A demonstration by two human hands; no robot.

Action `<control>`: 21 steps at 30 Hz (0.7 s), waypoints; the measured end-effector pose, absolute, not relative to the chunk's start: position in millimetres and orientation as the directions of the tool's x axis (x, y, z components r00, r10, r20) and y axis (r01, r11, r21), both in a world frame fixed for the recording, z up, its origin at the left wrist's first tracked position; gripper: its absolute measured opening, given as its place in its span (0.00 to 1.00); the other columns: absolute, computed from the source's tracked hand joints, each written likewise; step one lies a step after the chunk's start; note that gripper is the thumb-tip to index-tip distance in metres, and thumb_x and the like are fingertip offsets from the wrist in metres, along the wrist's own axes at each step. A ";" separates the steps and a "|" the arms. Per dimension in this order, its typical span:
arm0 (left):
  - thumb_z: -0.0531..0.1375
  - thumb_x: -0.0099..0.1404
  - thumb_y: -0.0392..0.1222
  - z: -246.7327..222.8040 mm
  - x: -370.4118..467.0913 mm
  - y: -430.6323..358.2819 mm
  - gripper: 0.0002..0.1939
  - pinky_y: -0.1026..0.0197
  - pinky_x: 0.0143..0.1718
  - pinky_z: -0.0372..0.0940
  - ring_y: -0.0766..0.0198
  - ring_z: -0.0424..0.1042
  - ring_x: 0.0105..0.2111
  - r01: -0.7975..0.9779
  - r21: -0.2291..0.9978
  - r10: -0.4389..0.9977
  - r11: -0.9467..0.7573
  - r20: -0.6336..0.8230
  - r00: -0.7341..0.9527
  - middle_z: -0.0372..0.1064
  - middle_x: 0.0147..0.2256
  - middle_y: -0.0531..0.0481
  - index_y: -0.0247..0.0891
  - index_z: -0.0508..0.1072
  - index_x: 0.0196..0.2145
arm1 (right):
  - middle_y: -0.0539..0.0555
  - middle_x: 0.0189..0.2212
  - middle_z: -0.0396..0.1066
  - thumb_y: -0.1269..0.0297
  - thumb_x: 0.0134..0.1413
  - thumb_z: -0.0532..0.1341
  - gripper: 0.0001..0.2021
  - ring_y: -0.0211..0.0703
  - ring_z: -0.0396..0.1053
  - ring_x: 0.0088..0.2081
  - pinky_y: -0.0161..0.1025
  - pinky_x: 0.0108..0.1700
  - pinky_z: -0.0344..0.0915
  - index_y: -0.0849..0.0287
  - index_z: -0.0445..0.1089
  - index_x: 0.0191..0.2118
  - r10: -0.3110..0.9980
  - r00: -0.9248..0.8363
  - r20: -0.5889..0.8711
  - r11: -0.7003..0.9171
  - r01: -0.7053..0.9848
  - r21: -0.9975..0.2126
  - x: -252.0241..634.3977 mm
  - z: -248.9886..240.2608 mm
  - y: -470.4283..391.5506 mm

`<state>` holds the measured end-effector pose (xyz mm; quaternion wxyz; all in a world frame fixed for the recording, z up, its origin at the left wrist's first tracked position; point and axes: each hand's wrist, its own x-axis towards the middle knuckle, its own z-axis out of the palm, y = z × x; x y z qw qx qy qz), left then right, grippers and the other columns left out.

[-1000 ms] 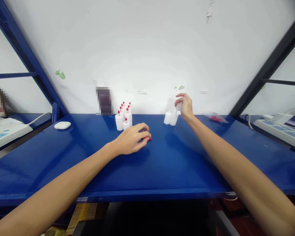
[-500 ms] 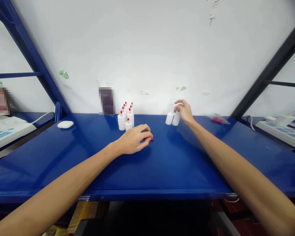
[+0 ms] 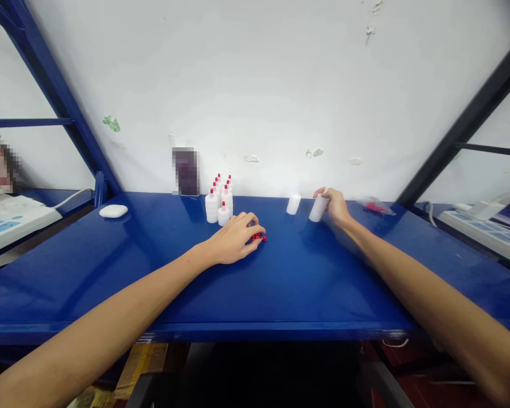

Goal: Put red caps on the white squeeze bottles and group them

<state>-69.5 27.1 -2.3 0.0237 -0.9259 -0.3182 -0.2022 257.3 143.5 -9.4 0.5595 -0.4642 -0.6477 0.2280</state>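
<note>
Over a small pile of red caps [image 3: 259, 237] on the blue table [image 3: 246, 289], my left hand [image 3: 236, 238] rests with fingers curved and apart. The caps show between thumb and fingers. My right hand [image 3: 335, 205] grips a white plastic bottle [image 3: 318, 209] by its upper part, and the bottle leans to the right. A second white bottle [image 3: 293, 204] stands a little to the left of it, also without a visible red cap. Beyond my left hand, several white bottles with red tips [image 3: 212, 208] stand grouped together.
A white rounded case [image 3: 113, 211] lies at the left. A dark pixelated panel [image 3: 187, 171] leans on the wall. Towards the right back is a clear bag with red pieces [image 3: 374, 207]. Power strips [image 3: 488, 232] and blue frame posts [image 3: 63, 96] flank the table.
My right hand has moved right and slightly down with a white bottle, which is now apart from its neighbour and tilted. My left hand stays at the red caps, with more of them showing.
</note>
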 end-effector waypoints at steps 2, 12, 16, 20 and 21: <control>0.51 0.72 0.45 -7.0 -67.0 29.1 0.17 0.51 0.48 0.63 0.55 0.63 0.45 0.603 0.092 0.582 -0.792 0.410 0.702 0.64 0.47 0.40 0.37 0.75 0.49 | 0.53 0.23 0.66 0.60 0.42 0.50 0.10 0.44 0.61 0.26 0.41 0.29 0.59 0.56 0.66 0.22 0.861 0.103 0.499 0.452 0.296 -0.841 252.3 -12.2 133.8; 0.54 0.72 0.44 -12.6 -61.2 32.3 0.14 0.50 0.50 0.63 0.54 0.63 0.47 0.596 0.070 0.566 -0.800 0.420 0.710 0.62 0.50 0.41 0.42 0.79 0.45 | 0.51 0.15 0.66 0.66 0.42 0.58 0.06 0.45 0.69 0.25 0.43 0.37 0.67 0.57 0.66 0.20 0.906 -0.152 0.396 0.369 -0.178 -0.912 171.3 -10.3 69.1; 0.56 0.70 0.43 -9.1 -60.4 28.8 0.11 0.50 0.50 0.63 0.54 0.64 0.48 0.540 0.046 0.488 -0.841 0.497 0.718 0.65 0.50 0.42 0.42 0.78 0.44 | 0.50 0.14 0.67 0.65 0.44 0.58 0.04 0.43 0.68 0.22 0.39 0.30 0.65 0.57 0.64 0.23 0.865 -0.417 0.279 0.216 -0.192 -0.957 150.3 -4.7 77.7; 0.57 0.69 0.40 -3.5 -54.4 23.1 0.09 0.53 0.48 0.66 0.59 0.71 0.44 0.449 0.220 0.466 -0.866 0.681 0.565 0.74 0.43 0.45 0.39 0.77 0.44 | 0.47 0.15 0.68 0.62 0.50 0.59 0.05 0.40 0.66 0.18 0.37 0.24 0.64 0.57 0.65 0.29 0.850 -0.454 0.268 0.198 -0.196 -0.960 140.4 -8.5 79.4; 0.58 0.69 0.39 -1.8 -52.3 21.5 0.09 0.55 0.47 0.67 0.60 0.73 0.42 0.422 0.303 0.495 -0.855 0.721 0.485 0.76 0.42 0.46 0.38 0.77 0.44 | 0.47 0.16 0.67 0.61 0.52 0.59 0.06 0.40 0.67 0.18 0.37 0.24 0.64 0.57 0.65 0.31 0.844 -0.462 0.274 0.205 -0.194 -0.959 139.3 -10.4 76.7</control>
